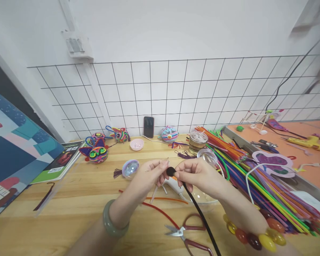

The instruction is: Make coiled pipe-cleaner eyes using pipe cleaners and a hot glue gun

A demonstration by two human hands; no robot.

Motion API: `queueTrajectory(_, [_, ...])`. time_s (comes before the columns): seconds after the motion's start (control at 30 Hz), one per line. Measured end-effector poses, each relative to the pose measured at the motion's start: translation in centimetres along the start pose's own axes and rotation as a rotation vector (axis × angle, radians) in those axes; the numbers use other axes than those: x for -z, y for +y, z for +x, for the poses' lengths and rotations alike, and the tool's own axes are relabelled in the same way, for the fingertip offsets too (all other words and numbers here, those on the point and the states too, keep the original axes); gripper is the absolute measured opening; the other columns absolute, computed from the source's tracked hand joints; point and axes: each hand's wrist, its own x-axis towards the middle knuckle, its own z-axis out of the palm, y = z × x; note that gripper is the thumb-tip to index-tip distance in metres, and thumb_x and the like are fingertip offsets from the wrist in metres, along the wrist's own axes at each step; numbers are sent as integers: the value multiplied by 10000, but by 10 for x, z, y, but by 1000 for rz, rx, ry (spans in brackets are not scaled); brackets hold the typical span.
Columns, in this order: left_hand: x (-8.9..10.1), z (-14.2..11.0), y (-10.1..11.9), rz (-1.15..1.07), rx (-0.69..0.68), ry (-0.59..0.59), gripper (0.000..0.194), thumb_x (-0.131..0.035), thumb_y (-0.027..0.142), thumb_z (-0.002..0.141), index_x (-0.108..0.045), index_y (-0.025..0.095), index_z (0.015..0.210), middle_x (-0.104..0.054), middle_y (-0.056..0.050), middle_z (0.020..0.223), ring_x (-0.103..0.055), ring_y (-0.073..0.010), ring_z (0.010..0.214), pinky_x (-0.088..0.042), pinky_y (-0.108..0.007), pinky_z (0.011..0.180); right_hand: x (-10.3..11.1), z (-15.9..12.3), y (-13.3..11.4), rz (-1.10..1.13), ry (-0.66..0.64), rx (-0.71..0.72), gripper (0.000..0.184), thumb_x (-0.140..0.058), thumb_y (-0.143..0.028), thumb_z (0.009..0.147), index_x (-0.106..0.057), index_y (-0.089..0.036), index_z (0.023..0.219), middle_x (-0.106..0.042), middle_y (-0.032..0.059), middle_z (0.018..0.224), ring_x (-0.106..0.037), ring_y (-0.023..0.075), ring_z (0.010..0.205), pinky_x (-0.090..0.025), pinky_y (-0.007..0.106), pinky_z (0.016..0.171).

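From where I stand, both hands meet at the middle of the frame, over the wooden counter (82, 199), with a black pipe cleaner (200, 209) between them. One end of it is wound into a small flat disc, and the straight tail runs below the right hand (196, 174) toward the bottom edge, right of centre. The left hand (150, 174) has its grip pinched at the disc's left side; the right hand's grip is closed too, thumb and finger against the other side of the coil. (A pale green bangle (114, 218) circles the left wrist, and chunky amber beads (256, 237) the right.) Just below the hands, partly hidden, lies a white handled tool (174, 186). At lower centre, a pair of scissors (179, 232) rests with its blades parted, and a red pipe cleaner (161, 210) curves up to them; an orange one (173, 200) lies just above it. A big bundle of coloured stems (272, 193) fills the right side. A pink bowl (137, 144) and a dark phone (148, 127) sit near the wall at upper centre, with a striped ornament (169, 134) just right of the phone.
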Motion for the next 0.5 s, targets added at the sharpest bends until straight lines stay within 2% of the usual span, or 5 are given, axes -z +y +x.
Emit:
queueTrajectory(0.3, [-2, -2, 0, 50, 2, -26, 328, -636, 437, 661, -539, 129, 606, -494, 28, 507, -394, -51, 448, -297, -184, 457, 0, 1, 2, 40, -64, -21, 192, -620, -315, 706, -612, -125, 676, -607, -4, 558, -452, 42, 377, -357, 154, 388])
queueTrajectory(0.5, [2, -1, 3, 93, 19, -37, 398, -561, 505, 700, -558, 126, 579, -524, -1, 509, -412, -70, 444, -312, -203, 453, 4, 2, 4, 42, -65, -11, 182, -616, -307, 710, -612, -128, 679, -610, -4, 565, -456, 41, 375, -349, 152, 379])
